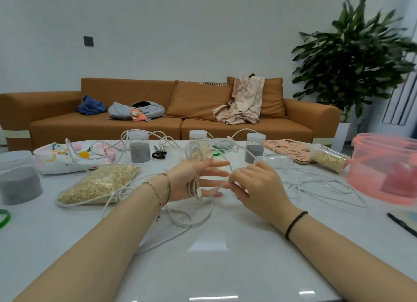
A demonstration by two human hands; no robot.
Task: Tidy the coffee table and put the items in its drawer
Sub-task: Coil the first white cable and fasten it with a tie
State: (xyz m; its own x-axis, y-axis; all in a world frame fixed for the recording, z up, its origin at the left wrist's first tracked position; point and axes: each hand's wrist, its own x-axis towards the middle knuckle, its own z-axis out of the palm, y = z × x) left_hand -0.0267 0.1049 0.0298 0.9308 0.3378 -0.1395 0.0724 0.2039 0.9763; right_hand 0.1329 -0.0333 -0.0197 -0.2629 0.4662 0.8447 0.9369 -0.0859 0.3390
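A long white cable (316, 184) sprawls in loops over the white coffee table (225, 256). Several turns of it are wound round the palm of my left hand (191, 180), whose fingers point straight to the right. My right hand (255, 184) pinches a strand of the cable just right of the left fingertips. Around them lie a clear bag of oats (99, 184), jars of grey sand (139, 147) (254, 147), black scissors (159, 154) and a tipped jar of oats (329, 158).
A pink plastic bucket (383, 168) stands at the table's right edge. A large grey-sand jar (18, 177) sits far left beside a printed cloth pouch (65, 157). A wooden board (291, 151) lies at the back right. An orange sofa (171, 112) and a plant (354, 60) are behind.
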